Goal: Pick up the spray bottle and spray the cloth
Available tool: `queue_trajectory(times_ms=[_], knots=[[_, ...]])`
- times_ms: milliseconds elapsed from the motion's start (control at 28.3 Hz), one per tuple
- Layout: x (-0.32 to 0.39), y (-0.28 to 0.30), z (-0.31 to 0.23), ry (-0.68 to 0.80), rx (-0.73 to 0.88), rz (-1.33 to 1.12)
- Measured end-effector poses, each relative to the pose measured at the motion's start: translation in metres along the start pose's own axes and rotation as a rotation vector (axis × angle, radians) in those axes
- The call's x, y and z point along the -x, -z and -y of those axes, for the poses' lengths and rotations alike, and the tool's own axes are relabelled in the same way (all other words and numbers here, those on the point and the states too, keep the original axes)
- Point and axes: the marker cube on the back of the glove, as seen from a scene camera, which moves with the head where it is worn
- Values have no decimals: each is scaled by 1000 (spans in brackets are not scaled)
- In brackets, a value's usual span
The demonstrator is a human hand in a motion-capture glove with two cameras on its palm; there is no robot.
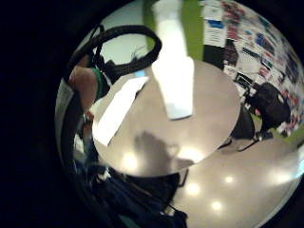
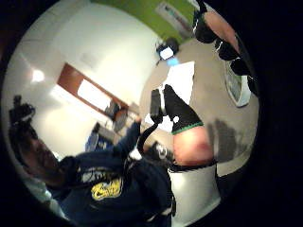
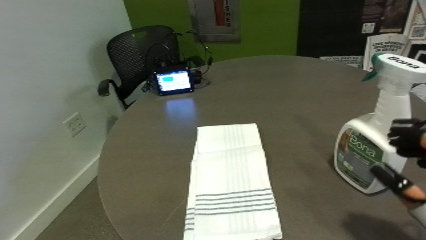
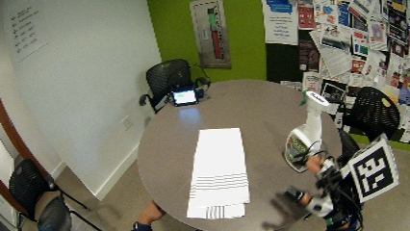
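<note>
A round grey table (image 3: 279, 95) carries a cloth (image 3: 231, 182) (striped), spray bottle (image 3: 376, 145) and tablet (image 3: 173, 81).

Your right hand (image 3: 407, 150) wears a black glove that leaves the fingertips bare; black straps loop round the fingers, and the cuff ends in a green band, seen near the centre of the thumb side palm view. Past that band your forearm is uncovered. Lower left in the same view, you have on a dark navy hooded top with a yellow graphic across the chest. A thick black braided loop arcs across the upper left of the little finger side view.
</note>
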Motion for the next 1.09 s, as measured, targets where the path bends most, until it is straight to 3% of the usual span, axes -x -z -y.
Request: queue_trajectory(times_ms=[141, 282, 459, 1094], knots=[[-36, 2, 19, -171, -292, 153], [-77, -5, 31, -324, -418, 297], [-112, -26, 49, -414, -368, 440], [-153, -56, 96, -360, -200, 517]])
